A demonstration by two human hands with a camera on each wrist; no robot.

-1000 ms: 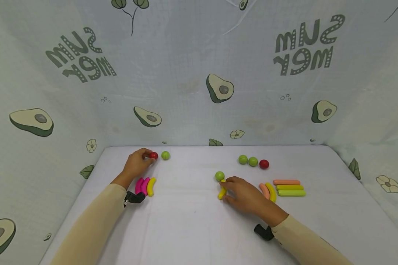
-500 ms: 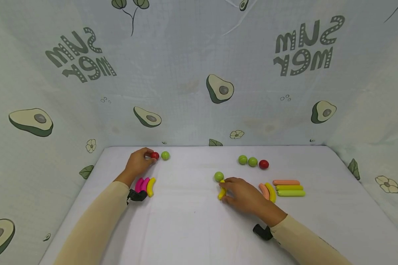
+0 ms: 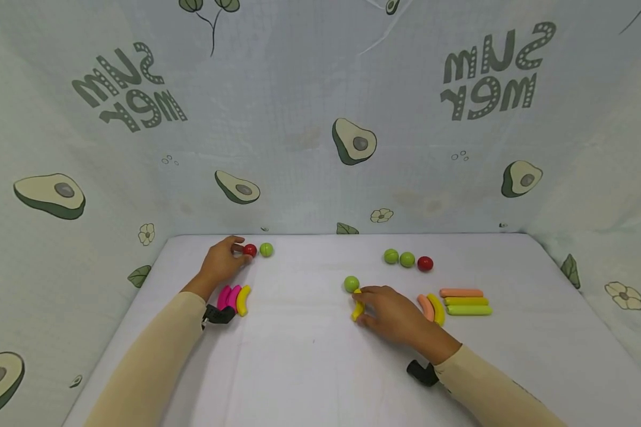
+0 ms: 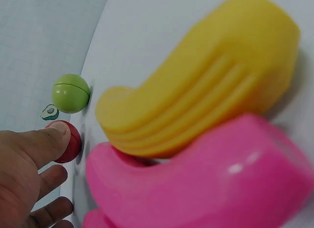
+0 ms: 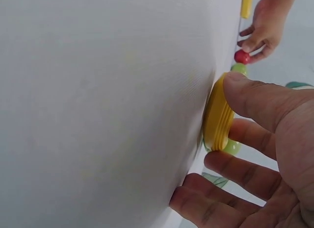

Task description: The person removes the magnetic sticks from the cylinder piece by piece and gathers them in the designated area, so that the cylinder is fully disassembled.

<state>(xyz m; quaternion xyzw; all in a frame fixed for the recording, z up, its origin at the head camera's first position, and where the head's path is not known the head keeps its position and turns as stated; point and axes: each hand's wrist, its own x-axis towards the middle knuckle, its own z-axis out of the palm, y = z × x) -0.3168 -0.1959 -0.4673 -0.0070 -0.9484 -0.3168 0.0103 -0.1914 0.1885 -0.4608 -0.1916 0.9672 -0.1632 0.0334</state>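
Observation:
My left hand [image 3: 221,264] pinches a red ball [image 3: 250,250] at the back left of the table. A green ball [image 3: 266,249] sits just right of it. In the left wrist view the thumb lies on the red ball [image 4: 72,142], and a yellow curved piece [image 4: 196,86] and a pink one [image 4: 206,174] lie close to the camera. Near the table's middle, my right hand [image 3: 392,314] holds a yellow toy banana [image 3: 358,309] between thumb and fingers, upright in the head view and lying on the cloth. Another green ball [image 3: 351,284] is at its far end.
Two pink curved pieces [image 3: 233,297] and a yellow one [image 3: 243,300] lie below the left hand. Back right stand two green balls [image 3: 407,260] and a red ball [image 3: 425,264]. Orange and yellow curved pieces [image 3: 436,309] and straight sticks [image 3: 463,302] lie right of the right hand.
The left hand has shifted slightly right with the red ball, closer to the green ball. The green ball by the right hand has moved slightly left; the right hand has hardly moved.

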